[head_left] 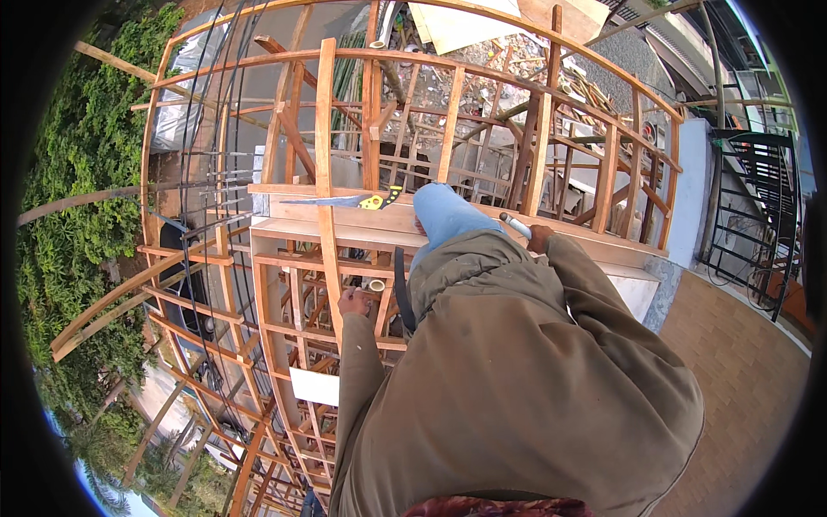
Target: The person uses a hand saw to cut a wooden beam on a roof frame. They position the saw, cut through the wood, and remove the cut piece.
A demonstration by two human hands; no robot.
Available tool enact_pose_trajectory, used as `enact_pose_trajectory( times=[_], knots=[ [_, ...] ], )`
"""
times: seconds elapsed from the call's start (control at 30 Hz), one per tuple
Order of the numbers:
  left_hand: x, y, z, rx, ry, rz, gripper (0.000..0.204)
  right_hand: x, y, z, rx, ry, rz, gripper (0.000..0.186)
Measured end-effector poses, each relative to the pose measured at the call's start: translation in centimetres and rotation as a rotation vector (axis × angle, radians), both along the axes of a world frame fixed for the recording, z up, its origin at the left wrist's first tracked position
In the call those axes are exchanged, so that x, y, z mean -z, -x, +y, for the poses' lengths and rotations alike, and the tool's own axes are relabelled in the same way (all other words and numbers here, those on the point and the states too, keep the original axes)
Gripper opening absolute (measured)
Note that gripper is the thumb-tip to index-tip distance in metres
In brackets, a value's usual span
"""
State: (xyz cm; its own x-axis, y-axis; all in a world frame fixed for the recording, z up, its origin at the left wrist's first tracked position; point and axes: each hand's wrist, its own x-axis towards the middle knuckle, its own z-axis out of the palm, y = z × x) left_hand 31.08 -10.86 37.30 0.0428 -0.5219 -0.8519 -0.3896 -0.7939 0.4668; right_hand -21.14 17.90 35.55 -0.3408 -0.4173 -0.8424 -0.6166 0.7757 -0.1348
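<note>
Head view: at the near stretch of a long wooden batten [326, 146], left hand [354, 302] at its edge, fingers seemingly clamped on the wood, though partly hidden. Farther right, past the jeans-clad leg [457, 217], right hand [540, 239] with fingers closed around a pale-handled tool [517, 227], exact kind impossible to tell. Batten running away from the left hand, across the plywood-faced beam [293, 231] and close by the hand saw [372, 202], laid on that beam with yellow-and-black handle toward the leg. Probably best to hold the batten firm, keep weight over solid timber, and avoid knocking the saw off the edge. Containers: none to make out with certainty; beyond the timber frame [450, 125], loose rubble [478, 53] on the ground, then pale sheets [461, 26].
</note>
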Motion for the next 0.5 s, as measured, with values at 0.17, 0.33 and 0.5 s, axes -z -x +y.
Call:
enact_pose_trajectory(
  times=[0.17, 0.33, 0.5],
  knots=[
    [1.5, -1.4, 2.1, 0.013, -0.035, -0.039, 0.038, -1.8, 1.4, -4.0, 0.021, -0.032, -0.019, 0.044],
    [4.7, -3.3, 4.0, 0.02, -0.06, -0.027, 0.04, -1.7, 3.0, -5.5, -0.016, -0.003, -0.016, 0.048],
    [4.4, -2.3, 4.4, 0.0, -0.052, -0.046, 0.037, -2.9, 3.5, -6.8, -0.044, -0.024, -0.024, 0.047]
  ],
)
